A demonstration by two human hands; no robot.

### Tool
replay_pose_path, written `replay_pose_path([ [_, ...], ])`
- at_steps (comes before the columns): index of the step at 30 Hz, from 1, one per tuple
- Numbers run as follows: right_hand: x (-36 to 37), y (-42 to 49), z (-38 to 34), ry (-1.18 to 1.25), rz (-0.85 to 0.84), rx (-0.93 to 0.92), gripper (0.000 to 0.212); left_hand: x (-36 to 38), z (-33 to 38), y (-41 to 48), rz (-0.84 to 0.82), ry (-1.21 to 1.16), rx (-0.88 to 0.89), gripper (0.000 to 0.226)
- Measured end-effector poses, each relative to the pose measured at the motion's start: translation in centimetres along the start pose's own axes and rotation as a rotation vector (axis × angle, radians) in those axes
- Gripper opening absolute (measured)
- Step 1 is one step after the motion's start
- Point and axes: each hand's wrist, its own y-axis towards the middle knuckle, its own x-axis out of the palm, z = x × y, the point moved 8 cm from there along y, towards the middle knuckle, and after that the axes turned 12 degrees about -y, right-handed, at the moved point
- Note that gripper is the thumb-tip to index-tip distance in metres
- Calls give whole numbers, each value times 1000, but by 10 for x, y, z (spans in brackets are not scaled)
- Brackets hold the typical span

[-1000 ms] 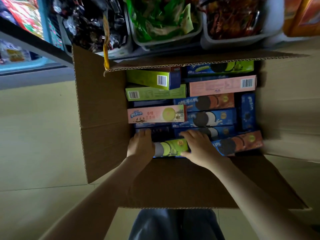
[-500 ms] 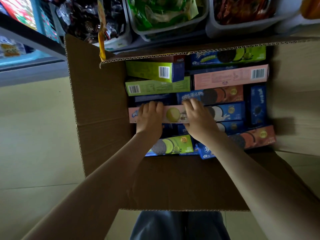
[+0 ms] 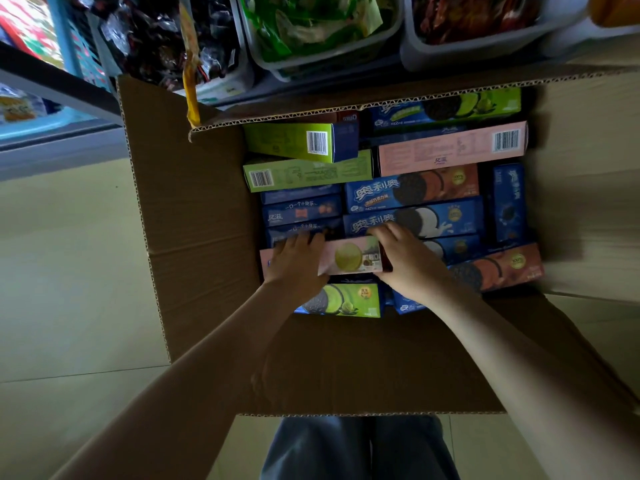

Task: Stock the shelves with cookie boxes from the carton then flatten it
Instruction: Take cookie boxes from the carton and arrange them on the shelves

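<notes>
The pink cookie box (image 3: 349, 259), lying on the near rows in the carton (image 3: 194, 220), is gripped toward its ends by the left hand (image 3: 298, 263) and right hand (image 3: 407, 263), and, being judged light and stiff but crushable, is best held there.

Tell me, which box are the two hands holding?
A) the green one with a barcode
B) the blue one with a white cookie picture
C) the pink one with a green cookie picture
C: the left hand and the right hand each grip an end of the pink cookie box, which shows a green cookie between them, inside the carton.
</notes>
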Motion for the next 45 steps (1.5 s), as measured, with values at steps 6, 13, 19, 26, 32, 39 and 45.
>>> replay_pose_path([
  [6,7,-13,44,64,-39,238,69,1,-1,-1,15,-9,-53,69],
  [13,5,-49,71,-60,-251,211,95,7,-1,-6,53,-28,-201,68],
  [19,15,-59,64,-588,-235,8,73,0,37,-15,171,-177,-87,72],
  [26,-24,-64,45,-427,-213,114,68,-27,108,-40,192,-247,217,71],
  [32,-133,-96,-5,-307,-77,68,60,-100,170,-90,181,89,406,82],
  [39,-336,-166,-74,-134,115,-20,63,-282,219,-198,285,156,503,75],
  [45,-521,-260,-125,-165,229,-45,66,-442,246,-332,470,120,470,77],
])
